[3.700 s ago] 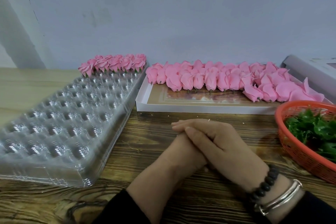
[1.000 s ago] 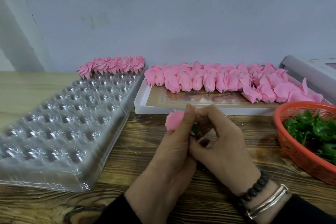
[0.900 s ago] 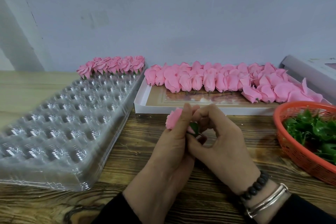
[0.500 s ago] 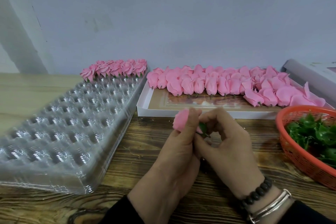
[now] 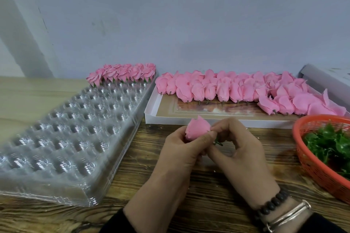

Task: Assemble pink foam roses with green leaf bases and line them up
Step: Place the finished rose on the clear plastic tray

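The tray [image 5: 72, 138] at nine o'clock is glossy clear plastic. The table [image 5: 208, 195] is rough-grained wood. The basket [image 5: 318, 172] at three o'clock is orange plastic mesh; the roses [image 5: 223, 89] look matt foam.

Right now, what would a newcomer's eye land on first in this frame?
Probably the pink foam rose pinched between the left hand and right hand at centre. Behind it, a white tray holds loose pink buds; a clear cavity tray fills the left side.

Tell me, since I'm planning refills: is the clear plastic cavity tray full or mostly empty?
Mostly empty. Finished pink foam roses fill only the far row of the clear plastic cavity tray; every nearer cavity shows bare plastic.
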